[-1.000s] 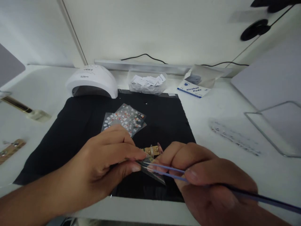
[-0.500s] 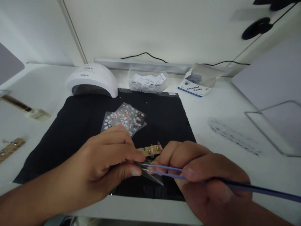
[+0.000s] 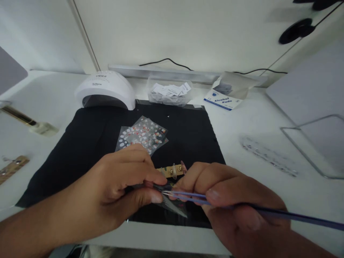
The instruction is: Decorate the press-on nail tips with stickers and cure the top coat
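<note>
White surface, black mat (image 3: 88,150): left hand (image 3: 115,193) pinching clear sheet (image 3: 172,206), right hand (image 3: 231,195) clamping tweezers (image 3: 185,195), tips now nudged closer.

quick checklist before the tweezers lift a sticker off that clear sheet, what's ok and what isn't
1. Sheet held: the left hand pinches the clear sticker sheet between thumb and fingers. Ok.
2. Tool in grip: the right hand holds the purple tweezers, tips pointing at the sheet. Ok.
3. Tips on a sticker: too small and blurred. Cannot tell.
4. Nail holder close by: the gold strip with nail tips lies on the black mat, just behind the fingers. Ok.
5. Spare sticker sheets lie flat on the mat, apart from both hands. Ok.
</note>
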`<state>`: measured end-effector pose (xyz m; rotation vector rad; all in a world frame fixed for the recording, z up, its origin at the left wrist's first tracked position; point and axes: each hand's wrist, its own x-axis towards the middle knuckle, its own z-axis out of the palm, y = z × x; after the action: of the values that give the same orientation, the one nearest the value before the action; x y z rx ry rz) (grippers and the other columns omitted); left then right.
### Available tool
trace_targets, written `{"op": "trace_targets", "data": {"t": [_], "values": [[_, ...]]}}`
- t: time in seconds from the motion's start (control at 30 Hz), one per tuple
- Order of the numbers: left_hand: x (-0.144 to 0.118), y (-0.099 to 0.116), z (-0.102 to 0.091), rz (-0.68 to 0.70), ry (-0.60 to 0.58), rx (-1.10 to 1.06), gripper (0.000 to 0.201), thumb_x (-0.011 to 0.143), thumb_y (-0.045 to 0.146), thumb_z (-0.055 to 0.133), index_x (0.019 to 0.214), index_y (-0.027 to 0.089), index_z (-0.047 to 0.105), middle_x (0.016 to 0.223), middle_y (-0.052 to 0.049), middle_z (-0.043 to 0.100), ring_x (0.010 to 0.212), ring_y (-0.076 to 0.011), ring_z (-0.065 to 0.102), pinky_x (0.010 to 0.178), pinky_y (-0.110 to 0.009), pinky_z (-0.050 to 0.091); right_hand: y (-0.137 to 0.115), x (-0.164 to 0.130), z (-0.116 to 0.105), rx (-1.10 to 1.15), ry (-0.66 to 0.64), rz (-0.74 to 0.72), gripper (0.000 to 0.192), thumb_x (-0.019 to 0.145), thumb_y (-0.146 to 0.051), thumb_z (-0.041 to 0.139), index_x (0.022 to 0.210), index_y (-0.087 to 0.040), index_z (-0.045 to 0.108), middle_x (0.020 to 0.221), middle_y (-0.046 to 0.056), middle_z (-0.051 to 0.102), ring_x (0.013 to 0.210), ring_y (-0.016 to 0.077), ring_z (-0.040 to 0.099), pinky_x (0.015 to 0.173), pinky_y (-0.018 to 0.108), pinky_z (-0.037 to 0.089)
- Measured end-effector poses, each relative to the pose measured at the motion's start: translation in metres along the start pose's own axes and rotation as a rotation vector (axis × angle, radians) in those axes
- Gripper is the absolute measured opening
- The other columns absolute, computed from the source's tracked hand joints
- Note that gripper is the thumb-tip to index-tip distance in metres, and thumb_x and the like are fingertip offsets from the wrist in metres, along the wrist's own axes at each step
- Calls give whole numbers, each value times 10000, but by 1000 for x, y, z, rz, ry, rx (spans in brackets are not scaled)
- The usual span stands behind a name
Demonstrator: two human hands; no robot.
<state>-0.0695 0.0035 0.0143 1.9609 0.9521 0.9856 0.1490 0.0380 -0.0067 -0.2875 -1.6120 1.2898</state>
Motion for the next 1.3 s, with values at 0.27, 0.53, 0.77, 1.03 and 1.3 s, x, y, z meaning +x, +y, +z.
{"op": "trace_targets", "data": {"t": [0.27,0.53,0.77,1.03,1.3], "values": [[0,-2,2,-37,14,-13,108,908,195,648,1009,185,686,819,-29,643,733,-129,620,639,-238,499,3,1,1,13,13,-51,299,960,-244,450,1077,-205,723,723,64,619,679,205,645,581,377,585],[-1,3,-2,-137,33,-97,187,859,171,702,1031,244,695,784,34,660,668,-86,614,587,-150,497,3,3,-1,89,9,-5,283,971,-240,458,1072,-194,718,751,69,642,704,205,668,601,377,611],[1,4,-3,-146,32,-170,118,888,150,639,965,222,694,761,19,648,626,-93,582,551,-176,477,2,1,2,68,42,-16,288,956,-241,468,1050,-199,737,747,76,654,681,227,673,565,409,605],[6,-11,-14,-286,282,-142,40,862,241,688,881,234,723,788,20,681,673,-93,596,584,-163,470,0,0,0,42,59,25,232,951,-243,522,1017,-216,743,737,64,659,689,213,654,609,394,567],[23,-73,-45,-377,496,217,158,835,274,614,950,172,651,722,3,602,623,-132,554,573,-245,447,17,4,3,0,31,-80,234,924,-117,500,1058,-208,669,753,50,660,666,185,621,620,365,510]]}}
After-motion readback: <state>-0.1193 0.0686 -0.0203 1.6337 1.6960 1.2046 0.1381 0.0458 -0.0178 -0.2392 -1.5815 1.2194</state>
